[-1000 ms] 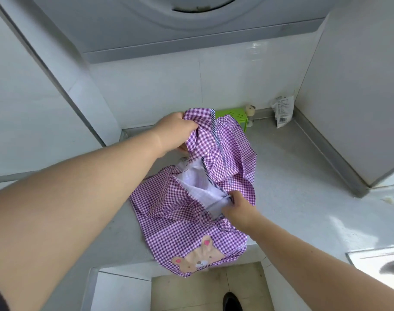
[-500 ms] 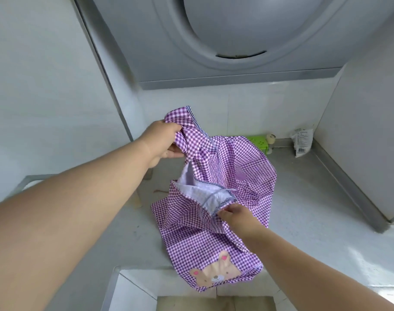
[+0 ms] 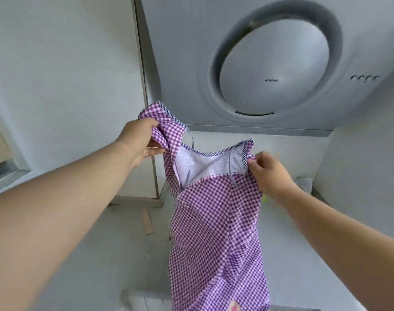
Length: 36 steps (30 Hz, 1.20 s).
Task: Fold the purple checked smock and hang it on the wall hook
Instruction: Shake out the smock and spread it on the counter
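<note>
Head view: purple checked smock (image 3: 216, 232) held up above the grey counter (image 3: 101, 254), hanging lengthwise, white lining showing at the neck. Left hand (image 3: 138, 140) grips a bunched upper corner, fingers curled. Right hand (image 3: 267, 173) pinches the opposite striped neck edge

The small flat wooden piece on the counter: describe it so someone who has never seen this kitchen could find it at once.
Start at the big round range hood and drop to the grey counter below. Left of the hanging purple checked smock, near the foot of the white cabinet panel, lies the wooden piece. It is the only tan, stick-shaped thing there, flat on the bare grey surface.
</note>
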Motion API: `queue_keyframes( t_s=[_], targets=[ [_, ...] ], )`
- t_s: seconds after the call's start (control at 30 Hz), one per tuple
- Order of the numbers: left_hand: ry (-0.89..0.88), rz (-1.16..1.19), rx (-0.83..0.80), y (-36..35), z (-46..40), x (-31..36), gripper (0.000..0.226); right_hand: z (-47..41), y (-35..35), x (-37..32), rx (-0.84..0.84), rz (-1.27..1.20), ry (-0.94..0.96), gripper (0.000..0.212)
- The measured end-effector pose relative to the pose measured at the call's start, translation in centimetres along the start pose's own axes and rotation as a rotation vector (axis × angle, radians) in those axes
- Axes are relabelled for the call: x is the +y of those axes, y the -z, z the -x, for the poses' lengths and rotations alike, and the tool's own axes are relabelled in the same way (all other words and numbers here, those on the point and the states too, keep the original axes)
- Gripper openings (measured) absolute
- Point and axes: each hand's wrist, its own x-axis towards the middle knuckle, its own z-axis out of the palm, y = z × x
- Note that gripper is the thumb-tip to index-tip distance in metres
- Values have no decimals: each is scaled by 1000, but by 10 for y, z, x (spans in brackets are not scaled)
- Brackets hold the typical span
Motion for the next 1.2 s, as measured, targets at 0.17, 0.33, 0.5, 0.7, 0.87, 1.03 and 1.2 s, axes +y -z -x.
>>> queue_keyframes(
  t_s=[0.17,0.33,0.5,0.7,0.87,1.03,1.2],
  targets=[
    [-156,2,40,25,19,37,15,1,39,-64,73,169,145,31],
    [-190,-31,-105,38,36,56,19,21,59,-112,96,270,262,40],
    [-292,-375,-298,24,61,60,25,47,47,-143,-42,291,205,53],
    [-390,-786,-437,2,99,54,75,68,20,-153,-210,54,94,32],
    [-291,-808,-866,4,109,43,82,86,13,-153,-454,-134,167,42],
    [-371,-927,-843,11,114,39,28,91,1,-139,-572,-385,146,62],
    [-464,-930,-641,13,113,31,12,102,-11,-127,-462,-221,164,55]
  ],
)
